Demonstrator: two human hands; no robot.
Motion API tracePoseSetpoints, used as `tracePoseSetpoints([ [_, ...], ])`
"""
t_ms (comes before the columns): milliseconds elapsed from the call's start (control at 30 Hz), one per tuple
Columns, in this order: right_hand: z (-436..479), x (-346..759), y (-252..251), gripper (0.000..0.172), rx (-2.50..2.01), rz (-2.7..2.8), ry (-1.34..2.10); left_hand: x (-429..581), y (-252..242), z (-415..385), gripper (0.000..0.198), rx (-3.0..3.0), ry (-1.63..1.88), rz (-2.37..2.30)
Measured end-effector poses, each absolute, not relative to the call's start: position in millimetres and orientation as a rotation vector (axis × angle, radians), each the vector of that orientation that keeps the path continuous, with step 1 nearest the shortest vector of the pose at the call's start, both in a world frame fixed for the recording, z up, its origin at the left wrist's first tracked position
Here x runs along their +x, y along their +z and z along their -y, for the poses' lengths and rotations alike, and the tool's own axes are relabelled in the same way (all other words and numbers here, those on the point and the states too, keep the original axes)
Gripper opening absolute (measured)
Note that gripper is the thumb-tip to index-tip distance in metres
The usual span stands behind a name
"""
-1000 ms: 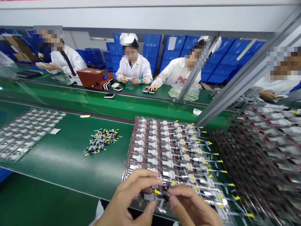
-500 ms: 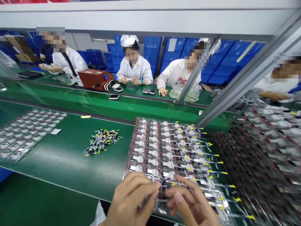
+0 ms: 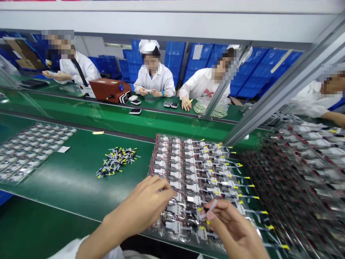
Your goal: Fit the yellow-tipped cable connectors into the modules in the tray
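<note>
My right hand is closed in a pinch, thumb and forefinger gripping a slim, pale plastic strip with a dark end. Just past my fingertips lies a clear, glossy plastic tray packed with rows of foil-bright cells, each trailing fine red wires and a white flat connector tipped in yellow; there are too many to count exactly. My left hand hangs loose, its fingers softly curled just over the tray's near edge, with nothing showing in it.

To the left of that hand, a loose heap of small dark-and-yellow connectors sits on the smooth green bench mat, and beyond it lies a second tray. To the right of my right hand, a third, blurred tray overlaps the mat.

Ahead, past a grey metal rail, a reddish-brown machine sits on a green belt. Four co-workers in white coats work there, in front of stacked blue crates.
</note>
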State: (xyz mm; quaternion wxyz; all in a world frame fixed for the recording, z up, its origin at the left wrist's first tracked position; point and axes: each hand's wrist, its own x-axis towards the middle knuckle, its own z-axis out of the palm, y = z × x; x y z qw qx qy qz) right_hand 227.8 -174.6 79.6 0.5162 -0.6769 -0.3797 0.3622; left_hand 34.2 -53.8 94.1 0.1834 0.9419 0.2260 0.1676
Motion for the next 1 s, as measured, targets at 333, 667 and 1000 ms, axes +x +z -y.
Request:
tracePoseSetpoints([
  [333, 158.8, 240.2, 77.6, 0.031, -1.843, 1.288, 0.732, 50.1, 86.6, 28.1, 0.017, 3.011, 0.169, -0.278],
  [667, 143.7, 236.5, 78.8, 0.025, -1.896, 1.378, 0.754, 49.3, 85.4, 24.7, 0.009, 3.002, 0.184, -0.226],
  [1000, 136.9, 233.5, 71.6, 0.028, -1.920, 1.477, 0.679, 45.5, 72.6, 19.9, 0.024, 2.666, 0.246, -0.366],
])
